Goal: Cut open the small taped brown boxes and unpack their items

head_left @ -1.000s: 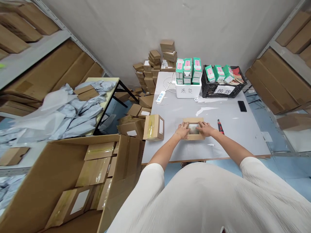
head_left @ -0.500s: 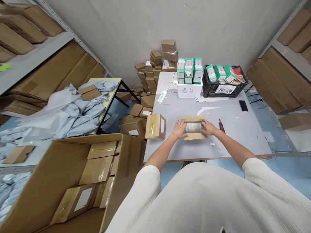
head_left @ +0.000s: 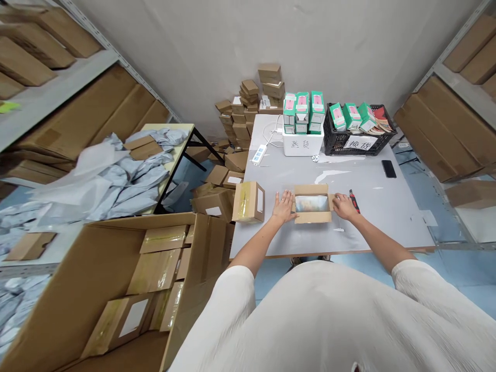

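Note:
A small cardboard box (head_left: 313, 219) lies open on the grey table, its flaps folded outward. Inside it sits an item in clear, bluish wrapping (head_left: 311, 203); what it is I cannot make out. My left hand (head_left: 284, 206) rests at the box's left end, fingers spread and lying on the end flap. At the opposite end, my right hand (head_left: 344, 206) has its fingers closed on the right end flap, partly hiding it. A red and black utility knife (head_left: 354, 201) lies just beyond my right hand.
Left of my hands stands a taped cardboard box (head_left: 248, 202). Behind are a white bin (head_left: 303, 145) and black crate (head_left: 352, 145) with green boxes, a power strip (head_left: 259, 154) and a phone (head_left: 388, 169). A large carton (head_left: 209, 243) holding parcels stands at lower left.
Both hands have moved apart from over the box's ends. The end flaps are now turned outward, and more of the wrapped item shows. My left fingers have spread.

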A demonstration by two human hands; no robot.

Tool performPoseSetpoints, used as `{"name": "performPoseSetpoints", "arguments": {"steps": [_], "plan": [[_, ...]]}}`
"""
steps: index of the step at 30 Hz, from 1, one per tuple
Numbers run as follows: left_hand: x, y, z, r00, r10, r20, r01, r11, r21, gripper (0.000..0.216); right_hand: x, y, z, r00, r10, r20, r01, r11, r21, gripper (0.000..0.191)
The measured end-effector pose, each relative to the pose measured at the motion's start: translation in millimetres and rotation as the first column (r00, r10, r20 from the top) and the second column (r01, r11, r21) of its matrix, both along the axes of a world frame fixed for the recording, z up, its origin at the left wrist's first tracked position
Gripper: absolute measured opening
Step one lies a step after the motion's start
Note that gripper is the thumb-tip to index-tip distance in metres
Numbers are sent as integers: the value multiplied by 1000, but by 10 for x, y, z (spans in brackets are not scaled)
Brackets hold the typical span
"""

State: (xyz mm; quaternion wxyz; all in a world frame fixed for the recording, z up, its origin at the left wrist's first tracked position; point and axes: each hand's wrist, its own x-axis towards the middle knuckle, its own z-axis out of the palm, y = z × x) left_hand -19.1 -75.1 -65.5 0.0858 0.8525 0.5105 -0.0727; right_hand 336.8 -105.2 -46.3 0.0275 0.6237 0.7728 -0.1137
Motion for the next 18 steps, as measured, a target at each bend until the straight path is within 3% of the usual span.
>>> {"name": "performPoseSetpoints", "arguments": {"steps": [9,18], "plan": [[-46,71,-129,997,-50,60,61,977,-202,105,-160,115,68,997,57,-57,-63,993,-101,44],[-1,243,-20,990,-41,134,72,969,-237,133,-317,207,183,993,107,47,-100,986,-136,49]]}}
